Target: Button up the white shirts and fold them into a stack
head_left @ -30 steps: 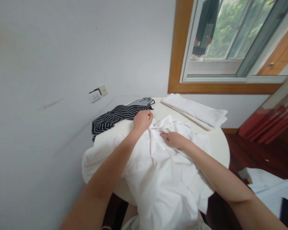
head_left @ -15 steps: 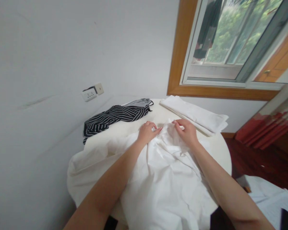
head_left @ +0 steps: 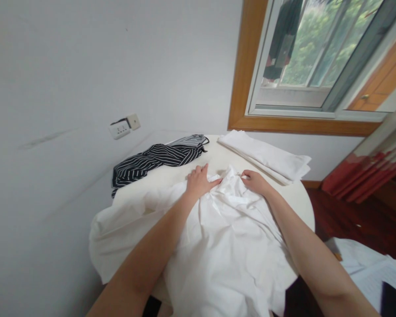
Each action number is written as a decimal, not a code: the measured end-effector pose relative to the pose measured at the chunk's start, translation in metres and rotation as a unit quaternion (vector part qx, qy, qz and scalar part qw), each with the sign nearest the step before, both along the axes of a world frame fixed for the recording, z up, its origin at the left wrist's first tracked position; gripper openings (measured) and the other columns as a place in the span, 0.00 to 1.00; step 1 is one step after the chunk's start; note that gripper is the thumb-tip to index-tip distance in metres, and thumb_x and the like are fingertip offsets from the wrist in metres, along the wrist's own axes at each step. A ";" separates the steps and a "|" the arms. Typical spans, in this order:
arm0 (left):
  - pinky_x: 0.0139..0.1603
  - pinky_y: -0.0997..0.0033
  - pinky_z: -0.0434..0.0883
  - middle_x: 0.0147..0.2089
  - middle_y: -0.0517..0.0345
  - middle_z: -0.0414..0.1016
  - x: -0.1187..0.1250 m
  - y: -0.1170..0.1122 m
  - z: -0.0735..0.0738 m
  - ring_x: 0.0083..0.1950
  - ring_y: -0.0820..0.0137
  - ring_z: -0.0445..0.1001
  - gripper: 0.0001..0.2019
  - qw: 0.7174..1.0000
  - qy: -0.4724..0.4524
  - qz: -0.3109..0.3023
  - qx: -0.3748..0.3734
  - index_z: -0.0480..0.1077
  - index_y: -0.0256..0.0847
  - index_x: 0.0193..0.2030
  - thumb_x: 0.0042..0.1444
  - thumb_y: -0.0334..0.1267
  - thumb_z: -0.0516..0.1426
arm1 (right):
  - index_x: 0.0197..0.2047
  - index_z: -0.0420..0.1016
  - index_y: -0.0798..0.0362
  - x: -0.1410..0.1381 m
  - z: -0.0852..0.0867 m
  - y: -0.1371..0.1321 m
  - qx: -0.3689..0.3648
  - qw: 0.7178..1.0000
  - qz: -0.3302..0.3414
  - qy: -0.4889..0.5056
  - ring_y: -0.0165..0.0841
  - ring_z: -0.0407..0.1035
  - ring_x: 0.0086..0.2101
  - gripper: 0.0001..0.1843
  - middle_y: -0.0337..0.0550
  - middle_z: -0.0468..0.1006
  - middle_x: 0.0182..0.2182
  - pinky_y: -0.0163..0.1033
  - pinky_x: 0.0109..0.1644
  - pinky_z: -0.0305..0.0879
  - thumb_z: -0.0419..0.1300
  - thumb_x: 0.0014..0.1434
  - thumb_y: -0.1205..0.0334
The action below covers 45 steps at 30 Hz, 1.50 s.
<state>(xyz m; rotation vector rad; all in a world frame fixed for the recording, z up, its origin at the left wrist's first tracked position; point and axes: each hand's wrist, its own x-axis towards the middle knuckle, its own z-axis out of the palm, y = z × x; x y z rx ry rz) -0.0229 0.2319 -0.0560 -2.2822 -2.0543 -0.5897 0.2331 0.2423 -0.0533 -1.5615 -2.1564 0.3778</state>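
A large white cloth garment (head_left: 224, 246), crumpled and loosely spread, covers much of the round cream table (head_left: 303, 207) and hangs over its near edge. My left hand (head_left: 198, 181) rests on the cloth's far left part, fingers spread apart and thumb stretched to the right over a bunched fold. Opposite it, my right hand (head_left: 253, 181) has its fingers curled and pinches the upper right edge of the same cloth. Between the hands the fabric rises in a small gathered peak.
Behind my left hand lies a black-and-white striped garment (head_left: 158, 157) along the wall. A folded white cloth (head_left: 267, 156) sits at the back right under the window (head_left: 300, 57). A wall socket (head_left: 120, 129) is at left, red-and-white curtains (head_left: 359, 176) at right.
My left hand's fingers have spread out from a curled pose. My right hand has lowered slightly toward me, still pinching the cloth. The view has shifted a little.
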 end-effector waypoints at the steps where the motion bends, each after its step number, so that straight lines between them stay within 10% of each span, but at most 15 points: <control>1: 0.59 0.53 0.60 0.65 0.41 0.62 0.000 0.000 -0.001 0.62 0.49 0.64 0.44 1.000 0.007 -0.009 0.007 0.58 0.45 0.67 0.49 0.70 0.53 | 0.41 0.78 0.54 -0.001 -0.001 -0.001 -0.005 1.000 0.009 0.001 0.34 0.72 0.38 0.12 0.45 0.81 0.38 0.35 0.43 0.63 0.55 0.59 0.61; 7: 0.57 0.52 0.61 0.54 0.46 0.72 -0.001 0.000 -0.006 0.59 0.51 0.64 0.31 0.997 0.032 -0.065 0.005 0.72 0.49 0.54 0.52 0.68 0.52 | 0.53 0.76 0.52 -0.008 0.003 -0.009 -0.038 0.991 0.009 -0.129 0.42 0.70 0.50 0.20 0.50 0.78 0.51 0.42 0.53 0.63 0.56 0.57 0.62; 16: 0.54 0.55 0.61 0.39 0.50 0.76 0.001 -0.003 0.009 0.49 0.56 0.69 0.22 0.993 0.008 -0.115 0.038 0.75 0.44 0.35 0.53 0.62 0.57 | 0.46 0.78 0.53 -0.020 0.020 -0.023 0.065 0.983 -0.091 -0.145 0.42 0.71 0.46 0.15 0.52 0.79 0.45 0.40 0.47 0.62 0.53 0.61 0.59; 23: 0.59 0.58 0.59 0.51 0.45 0.68 -0.009 -0.009 0.032 0.57 0.55 0.64 0.18 0.974 -0.040 -0.010 0.224 0.68 0.41 0.43 0.59 0.55 0.55 | 0.45 0.74 0.55 -0.011 0.030 -0.024 0.218 0.941 -0.230 -0.120 0.43 0.67 0.41 0.18 0.53 0.77 0.37 0.43 0.43 0.56 0.46 0.67 0.56; 34: 0.55 0.61 0.64 0.50 0.43 0.68 -0.045 0.015 0.018 0.56 0.54 0.66 0.22 0.970 -0.076 0.102 0.206 0.63 0.39 0.46 0.58 0.57 0.56 | 0.44 0.74 0.58 0.043 0.035 -0.017 0.172 0.899 -0.392 -0.093 0.49 0.66 0.44 0.17 0.60 0.74 0.41 0.49 0.41 0.58 0.48 0.64 0.58; 41: 0.55 0.61 0.64 0.50 0.42 0.68 -0.039 0.013 0.012 0.54 0.55 0.68 0.20 0.978 -0.066 0.063 0.190 0.62 0.38 0.47 0.58 0.51 0.57 | 0.60 0.67 0.55 0.032 0.023 -0.014 0.198 0.923 -0.321 -0.075 0.49 0.63 0.52 0.26 0.58 0.71 0.52 0.52 0.51 0.59 0.49 0.59 0.68; 45: 0.55 0.61 0.64 0.51 0.44 0.68 -0.033 0.010 0.014 0.55 0.56 0.68 0.19 0.982 -0.046 0.043 0.177 0.62 0.39 0.47 0.58 0.50 0.58 | 0.60 0.69 0.56 0.017 0.021 -0.012 0.243 0.959 -0.143 -0.027 0.45 0.61 0.57 0.24 0.56 0.70 0.57 0.50 0.60 0.56 0.51 0.61 0.64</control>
